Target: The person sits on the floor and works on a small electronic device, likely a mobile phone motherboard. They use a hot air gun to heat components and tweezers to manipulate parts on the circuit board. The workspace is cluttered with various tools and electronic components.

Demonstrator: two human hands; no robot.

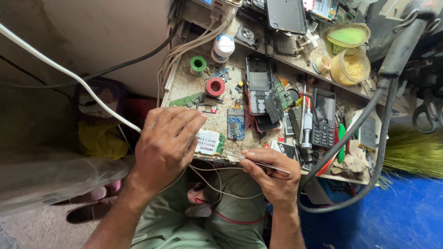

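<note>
the left hand (pixel 166 145) lies flat, fingers pressed together over a small white battery (pixel 208 142) at the tabletop (pixel 184 87) edge; the right hand (pixel 272 177) pinches thin tweezers (pixel 258 162), tips just beside those fingers. a slip could jab the battery or short it, and thin wires (pixel 217 186) looping under both hands could snag and drag it off.

A single camera, worn on the person's head, looks steeply down and slightly forward from close range. The hands (pixel 217 157) sit low in the middle, with the person's lap beneath them. The cluttered counter (pixel 184 87) stretches away above, a shelf (pixel 295 60) beyond it and blue floor (pixel 406 212) at the lower right.
</note>
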